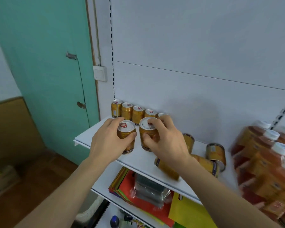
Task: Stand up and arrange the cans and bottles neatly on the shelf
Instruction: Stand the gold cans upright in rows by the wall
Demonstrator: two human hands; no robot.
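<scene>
My left hand (109,139) grips an upright gold can (127,137) near the front left of the white shelf (138,159). My right hand (166,139) holds a second gold can (147,129) right beside it, tilted slightly. Behind them a row of several gold cans (132,111) stands upright against the back panel. To the right, three gold cans (215,153) lie on their sides, one (168,169) at the shelf's front edge. Several bottles of reddish drink with white caps (260,155) stand packed at the far right.
A lower shelf (104,181) carries coloured paper sheets (138,203) and a plastic-wrapped packet (150,190). A green door (44,63) and a wall switch (100,73) are to the left. Cardboard boxes (5,175) sit on the floor at the lower left.
</scene>
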